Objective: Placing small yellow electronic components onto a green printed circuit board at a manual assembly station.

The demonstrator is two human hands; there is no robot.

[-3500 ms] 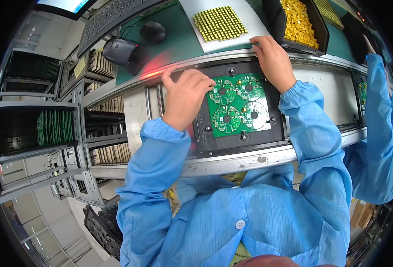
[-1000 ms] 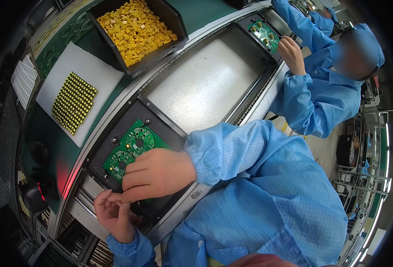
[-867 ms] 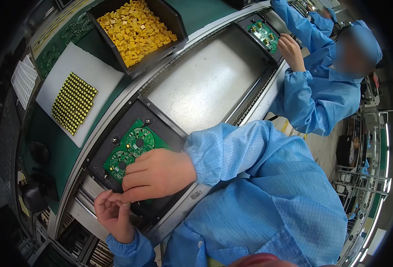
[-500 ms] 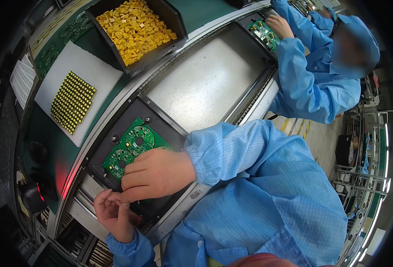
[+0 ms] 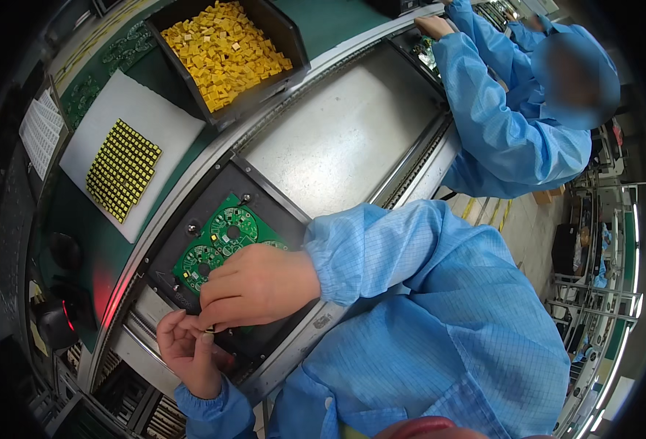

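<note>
My right hand [image 5: 258,287] reaches over a green circuit board [image 5: 231,227], its fingers bent and pressed together at the tips. Just below, my left hand [image 5: 190,356] is palm up, with its thumb and fingertips meeting those of the right. Between the two sets of fingertips shows a small part with a yellow edge [image 5: 209,331]; most of it is hidden by the fingers. The board has round sections and sits in a black carrier tray [image 5: 168,252]. My right hand covers its lower part.
Beyond the conveyor rail, a black bin [image 5: 294,44] holds yellow pieces [image 5: 224,51]. Rows of small black-and-yellow components [image 5: 122,172] stand on a white foam sheet [image 5: 177,117]. A co-worker in blue [image 5: 513,139] reaches to another carrier at the far right. A black scanner-like device [image 5: 54,322] glows red at left.
My hands stay almost in place, and the small part's yellow edge shows more clearly between the fingertips. The co-worker's hand and arm have moved left, over the far carrier.
</note>
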